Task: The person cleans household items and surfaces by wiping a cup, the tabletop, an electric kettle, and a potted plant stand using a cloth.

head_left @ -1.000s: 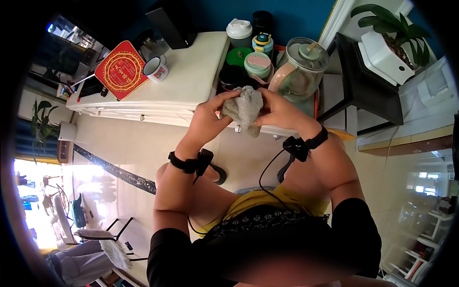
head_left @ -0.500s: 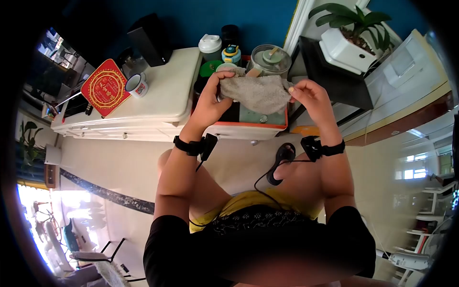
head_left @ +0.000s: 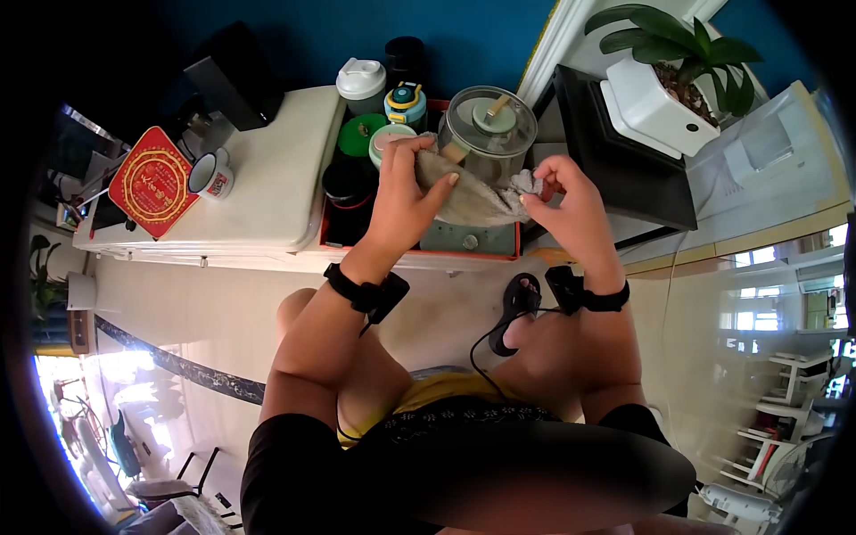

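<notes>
Holding one grey cloth (head_left: pixel 473 198) above one red-rimmed tray (head_left: pixel 481 256), gripped at one end by the left hand (head_left: pixel 397 196) and pinched narrowly at the bunched other by the right hand (head_left: pixel 572 201). Beyond it, counting one lidded glass jug (head_left: pixel 489 134), one green lid (head_left: pixel 358 135) (bright, round) and, behind, three upright bottles (head_left: pixel 406 107).
</notes>
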The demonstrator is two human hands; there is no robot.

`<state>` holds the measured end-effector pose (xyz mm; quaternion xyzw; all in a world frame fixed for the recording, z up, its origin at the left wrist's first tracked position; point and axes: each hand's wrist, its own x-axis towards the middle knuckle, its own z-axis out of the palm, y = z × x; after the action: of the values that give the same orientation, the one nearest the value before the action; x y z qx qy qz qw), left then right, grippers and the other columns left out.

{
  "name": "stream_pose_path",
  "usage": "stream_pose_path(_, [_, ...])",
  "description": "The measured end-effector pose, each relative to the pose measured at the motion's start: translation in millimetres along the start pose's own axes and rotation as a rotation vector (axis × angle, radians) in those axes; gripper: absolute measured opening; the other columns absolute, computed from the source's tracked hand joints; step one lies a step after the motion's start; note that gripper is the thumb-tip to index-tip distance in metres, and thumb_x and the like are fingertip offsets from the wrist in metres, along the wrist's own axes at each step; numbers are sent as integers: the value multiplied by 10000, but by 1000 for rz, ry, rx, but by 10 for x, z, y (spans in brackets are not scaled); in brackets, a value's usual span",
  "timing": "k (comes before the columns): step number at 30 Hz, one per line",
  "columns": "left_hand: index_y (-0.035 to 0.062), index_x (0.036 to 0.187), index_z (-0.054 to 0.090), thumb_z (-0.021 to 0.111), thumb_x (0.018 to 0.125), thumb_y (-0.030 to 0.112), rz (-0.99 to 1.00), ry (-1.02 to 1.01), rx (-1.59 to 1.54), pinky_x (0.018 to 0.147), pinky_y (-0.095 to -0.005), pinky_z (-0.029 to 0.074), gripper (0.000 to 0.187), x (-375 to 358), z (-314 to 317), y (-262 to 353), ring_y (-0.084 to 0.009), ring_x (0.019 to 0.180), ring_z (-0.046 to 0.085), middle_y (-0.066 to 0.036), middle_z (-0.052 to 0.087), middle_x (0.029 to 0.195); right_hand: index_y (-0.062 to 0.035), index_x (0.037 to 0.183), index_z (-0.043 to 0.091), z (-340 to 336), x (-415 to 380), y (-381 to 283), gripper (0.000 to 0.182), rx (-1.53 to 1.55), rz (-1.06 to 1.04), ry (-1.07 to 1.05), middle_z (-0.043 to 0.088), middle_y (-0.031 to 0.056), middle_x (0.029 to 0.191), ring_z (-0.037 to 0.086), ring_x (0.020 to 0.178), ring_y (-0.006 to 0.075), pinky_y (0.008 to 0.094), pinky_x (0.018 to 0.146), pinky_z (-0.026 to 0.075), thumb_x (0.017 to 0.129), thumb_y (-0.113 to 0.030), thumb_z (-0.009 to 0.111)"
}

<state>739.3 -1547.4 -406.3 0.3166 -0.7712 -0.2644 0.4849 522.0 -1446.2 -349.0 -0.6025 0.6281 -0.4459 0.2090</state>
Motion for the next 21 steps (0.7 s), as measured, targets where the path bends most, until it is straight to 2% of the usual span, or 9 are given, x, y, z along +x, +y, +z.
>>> stream_pose_path(3, [18, 1277, 482, 711, 837, 55, -53, -45, 24, 987, -363, 420, 497, -48, 20, -9, -315, 1135, 515, -165, 500, 1221, -22, 1009, 567, 55, -5, 100, 298, 13, -32, 85, 549, 35, 785, 524, 711, 113, 258, 646, 456, 760, -9, 731])
stream_pose_path(8, [20, 1296, 474, 693, 850, 51, -44, -79, -4, 985, -377, 426, 497, -73, 73, -89, -340, 1146, 532, -187, 523, 1239, -14, 1002, 589, 147, 122, 152, 287, 252, -117, 231, 601, 56, 857, 533, 714, 112, 244, 689, 476, 754, 72, 706])
stream_pose_path(11, [26, 1300, 472, 693, 852, 65, -49, -92, -10, 970, -396, 439, 501, -51, 90, -91, -370, 1146, 533, -195, 527, 1239, -15, 945, 639, 231, 248, 81, 203, 143, -351, 281, 691, 88, 1001, 600, 755, 132, 251, 720, 496, 774, 84, 689])
stream_pose_path(14, [33, 1304, 471, 697, 858, 94, -56, -103, -10, 944, -412, 460, 504, -65, 101, -101, -399, 1135, 537, -200, 529, 1234, -31, 959, 656, 364, 361, 36, 240, 57, -481, 309, 701, 86, 963, 634, 769, 180, 277, 718, 514, 761, 101, 687])
stream_pose_path(15, [35, 1309, 469, 696, 864, 105, -51, -109, -4, 937, -415, 465, 505, -63, 100, -104, -402, 1130, 542, -200, 533, 1231, -64, 964, 675, 401, 412, 36, 252, -26, -547, 341, 708, 61, 934, 636, 793, 222, 310, 734, 517, 754, 67, 719])
stream_pose_path(16, [35, 1309, 469, 696, 864, 105, -56, -109, -2, 937, -415, 465, 505, -63, 86, -99, -402, 1130, 542, -200, 533, 1231, -64, 964, 675, 421, 463, 28, 252, -23, -545, 338, 708, 61, 934, 636, 793, 222, 310, 734, 517, 754, 67, 719])
stream_pose_path(18, [37, 1320, 463, 692, 879, 135, -91, -156, 6, 928, -415, 473, 506, -52, 56, -88, -405, 1115, 557, -208, 545, 1228, -105, 968, 690, 446, 546, 6, 246, -309, -656, 262, 714, 22, 932, 612, 830, 213, 331, 786, 487, 750, -13, 759])
stream_pose_path(19, [37, 1320, 463, 692, 879, 135, -95, -156, 6, 928, -415, 473, 506, -40, 47, -95, -405, 1115, 557, -208, 545, 1228, -142, 1011, 694, 422, 551, 21, 250, -480, -657, 194, 719, -11, 954, 580, 910, 194, 364, 874, 416, 773, -147, 771])
stream_pose_path(21, [42, 1332, 460, 685, 892, 156, -118, -191, -61, 927, -416, 475, 508, -36, 24, -111, -411, 1110, 563, -214, 555, 1233, -147, 1040, 689, 378, 540, -45, 272, -548, -630, 157, 720, -18, 958, 566, 946, 193, 375, 900, 383, 781, -186, 763])
